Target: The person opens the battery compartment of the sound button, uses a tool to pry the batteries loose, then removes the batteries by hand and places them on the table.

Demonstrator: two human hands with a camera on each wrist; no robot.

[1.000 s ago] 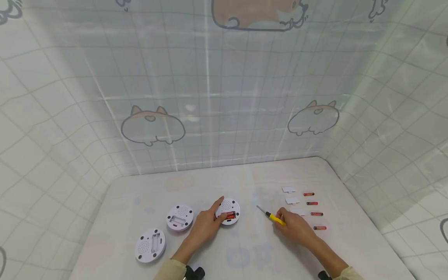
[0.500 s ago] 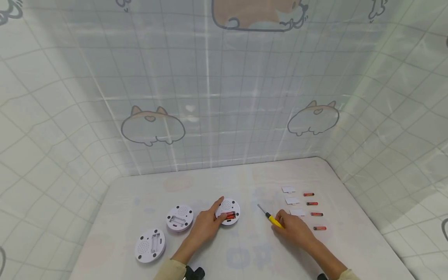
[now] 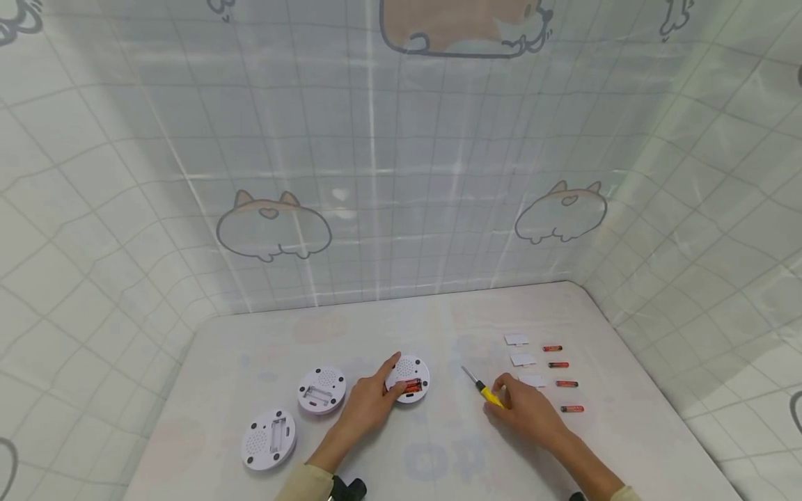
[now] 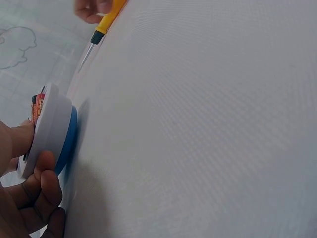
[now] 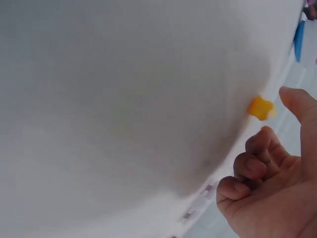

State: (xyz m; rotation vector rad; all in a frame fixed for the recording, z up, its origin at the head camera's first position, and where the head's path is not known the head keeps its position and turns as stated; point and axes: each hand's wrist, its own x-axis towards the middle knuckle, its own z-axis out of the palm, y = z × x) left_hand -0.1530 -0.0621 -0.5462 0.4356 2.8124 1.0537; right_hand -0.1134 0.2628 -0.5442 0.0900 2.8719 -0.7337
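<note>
My left hand (image 3: 366,403) holds a round white battery-powered device (image 3: 412,365), thumb on its upturned face and fingers curled at its side. Red batteries (image 3: 413,385) sit in its compartment. The left wrist view shows the device's blue lower part (image 4: 69,141). Just left of my right hand (image 3: 529,410) lies a yellow-handled screwdriver (image 3: 491,396), its metal shaft pointing away to the left. In the right wrist view, thumb and loosely bent fingers stand apart around the yellow handle end (image 5: 261,108), with a gap between.
Two more round white devices, one nearer the middle (image 3: 322,378) and one at the front left (image 3: 257,445), lie with bare battery compartments. On the right are white covers (image 3: 516,339) in a column and several loose red batteries (image 3: 567,383) beside them. A patterned wall (image 3: 401,174) rises behind the table.
My right hand has let go of the screwdriver, which turned slightly as it came to lie on the table. The left hand and the device have stayed in place.
</note>
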